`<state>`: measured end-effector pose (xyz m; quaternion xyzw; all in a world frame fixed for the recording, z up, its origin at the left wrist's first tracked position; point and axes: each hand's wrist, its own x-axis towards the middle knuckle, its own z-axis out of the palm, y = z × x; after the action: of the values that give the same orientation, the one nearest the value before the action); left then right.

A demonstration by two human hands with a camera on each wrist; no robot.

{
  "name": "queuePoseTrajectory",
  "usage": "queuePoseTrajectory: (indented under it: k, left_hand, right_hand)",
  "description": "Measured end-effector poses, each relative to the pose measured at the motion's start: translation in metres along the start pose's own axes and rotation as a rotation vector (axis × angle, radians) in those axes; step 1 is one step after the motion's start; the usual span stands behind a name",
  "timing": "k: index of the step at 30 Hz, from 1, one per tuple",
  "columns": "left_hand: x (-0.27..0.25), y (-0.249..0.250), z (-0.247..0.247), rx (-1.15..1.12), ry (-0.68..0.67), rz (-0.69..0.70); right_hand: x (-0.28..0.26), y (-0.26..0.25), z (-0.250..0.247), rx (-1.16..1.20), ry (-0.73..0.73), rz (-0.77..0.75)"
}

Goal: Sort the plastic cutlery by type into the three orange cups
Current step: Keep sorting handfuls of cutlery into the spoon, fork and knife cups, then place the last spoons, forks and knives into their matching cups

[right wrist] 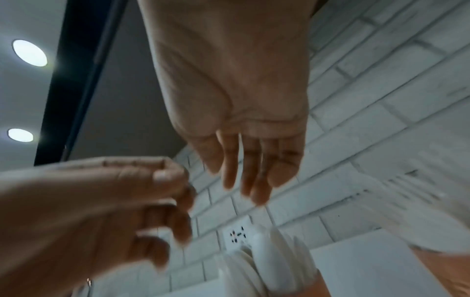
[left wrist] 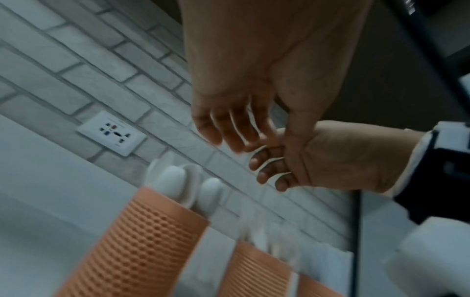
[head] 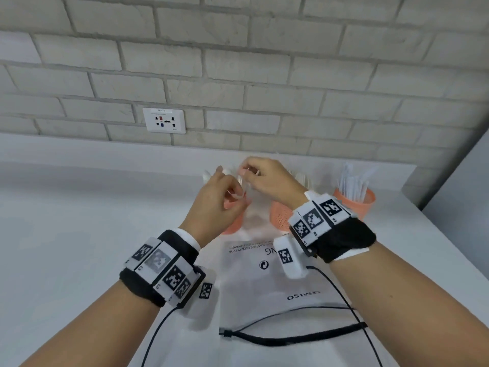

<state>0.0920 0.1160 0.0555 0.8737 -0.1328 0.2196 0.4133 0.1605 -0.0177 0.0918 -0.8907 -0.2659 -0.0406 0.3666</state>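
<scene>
Hands meet above 3 orange cups on the white worktop (head: 79, 234).
Left hand (head: 217, 205) and right hand (head: 267, 178) come close together over the left cup (head: 232, 226) and middle cup (head: 280, 215); both have curled fingers and seem to pinch something thin and white between them, but blur hides what it is, so each grip cannot be told for sure. Spoons (left wrist: 175, 180) stand in the left cup, white pieces too blurred to name in the middle cup, and more white cutlery (head: 352, 181) in the right cup (head: 357, 202). A clear plastic bag (head: 264, 287) lies near the worktop's front edge, black cables crossing it.
</scene>
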Motion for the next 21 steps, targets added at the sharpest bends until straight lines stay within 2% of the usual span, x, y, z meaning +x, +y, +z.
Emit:
queuePoseTrajectory:
  k: [3,4,7,8,10,12,14,16,18,21]
  left_hand:
    - [-0.021,0.018,0.014,0.057,-0.521,0.057]
    - [-0.028,0.020,0.021,0.105,-0.658,0.065]
    - [-0.049,0.023,0.041,0.295,-0.957,0.071]
    - [-0.055,0.023,0.047,0.363,-1.006,0.104]
    - [-0.059,0.021,0.055,0.397,-0.931,0.191]
    - [-0.055,0.020,0.055,0.321,-0.754,0.222]
    - [-0.049,0.023,0.050,0.195,-0.560,0.246]
    - [-0.044,0.024,0.044,0.142,-0.409,0.318]
    - [-0.040,0.021,0.042,0.194,-0.353,0.343]
    - [-0.039,0.018,0.045,0.266,-0.293,0.329]
  right_hand:
    - [-0.047,-0.003,-0.016,-0.009,-0.249,0.125]
    - [-0.062,-0.002,-0.020,-0.006,-0.319,0.175]
    - [-0.101,0.001,-0.033,0.059,-0.461,0.278]
    - [-0.112,0.002,-0.036,0.094,-0.507,0.315]
    - [-0.131,0.007,-0.039,0.156,-0.634,0.406]
    - [-0.146,0.016,-0.032,0.098,-0.749,0.490]
    - [-0.157,0.024,-0.024,-0.187,-0.765,0.508]
    - [-0.163,0.032,-0.019,-0.489,-0.702,0.471]
    - [-0.167,0.042,-0.016,-0.545,-0.709,0.492]
    - [-0.162,0.048,-0.008,-0.629,-0.808,0.515]
